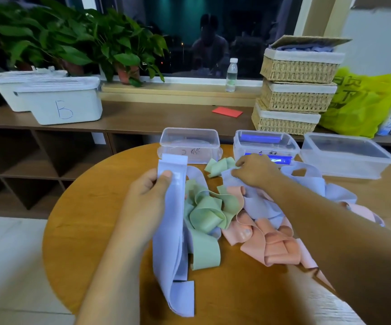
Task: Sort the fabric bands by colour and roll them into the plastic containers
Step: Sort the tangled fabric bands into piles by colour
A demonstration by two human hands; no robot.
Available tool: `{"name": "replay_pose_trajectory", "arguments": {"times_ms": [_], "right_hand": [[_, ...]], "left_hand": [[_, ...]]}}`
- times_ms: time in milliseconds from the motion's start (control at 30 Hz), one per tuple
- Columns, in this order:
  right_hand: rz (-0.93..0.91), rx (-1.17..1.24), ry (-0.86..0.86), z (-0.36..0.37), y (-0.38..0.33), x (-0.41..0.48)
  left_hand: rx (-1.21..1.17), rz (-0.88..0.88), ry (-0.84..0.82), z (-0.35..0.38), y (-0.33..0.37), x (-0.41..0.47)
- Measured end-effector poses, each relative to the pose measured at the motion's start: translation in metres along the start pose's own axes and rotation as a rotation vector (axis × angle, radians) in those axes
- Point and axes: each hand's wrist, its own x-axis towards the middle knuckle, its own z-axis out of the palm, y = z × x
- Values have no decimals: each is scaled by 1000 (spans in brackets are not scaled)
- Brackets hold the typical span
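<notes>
A tangle of fabric bands lies on the round wooden table point(84, 219): green bands point(207, 212), peach bands point(271, 245) and lavender bands point(262, 207). My left hand point(147, 198) grips a folded lavender band point(171, 231) that hangs down to the table. My right hand point(255, 171) pinches another lavender band at the far side of the pile. Behind the pile stand three clear plastic containers: a left one point(189, 144), a middle one point(266, 145) holding blue rolls, and a right one point(346, 156).
A long wooden shelf unit point(142, 118) runs behind the table. On it stand white lidded bins point(60, 102), potted plants point(119, 50), a water bottle point(232, 75), a red card point(227, 111), stacked wicker baskets point(295, 90) and a yellow-green bag point(358, 102).
</notes>
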Motion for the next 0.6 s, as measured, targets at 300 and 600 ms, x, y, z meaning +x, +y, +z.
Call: {"name": "replay_pose_trajectory", "arguments": {"times_ms": [300, 600], "right_hand": [[-77, 840, 110, -30, -10, -20], [-426, 1330, 154, -135, -75, -128]], "left_hand": [[-14, 42, 10, -2, 8, -2], [-151, 194, 90, 10, 36, -21]]}}
